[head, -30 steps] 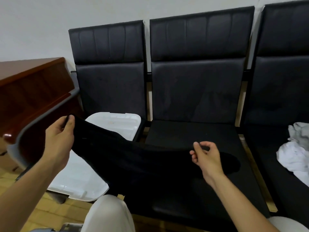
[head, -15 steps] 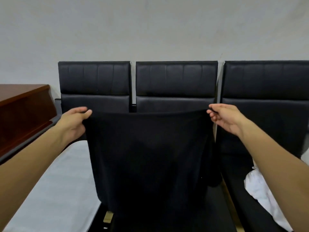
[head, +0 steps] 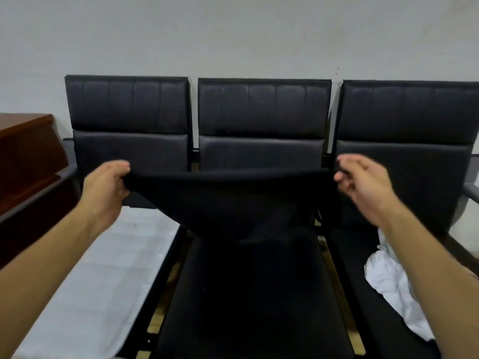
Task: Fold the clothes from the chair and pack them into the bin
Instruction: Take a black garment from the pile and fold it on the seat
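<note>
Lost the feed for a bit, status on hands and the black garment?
Left hand and right hand each pinch a top corner of the black garment. It hangs spread above the middle chair seat. White clothes wait on the right chair.

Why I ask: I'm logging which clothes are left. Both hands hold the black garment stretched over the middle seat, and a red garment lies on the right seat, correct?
Not quite. The head view shows the garment on the right seat is white, not red. The rest stands: the left hand and right hand hold the black garment stretched over the middle seat.
</note>
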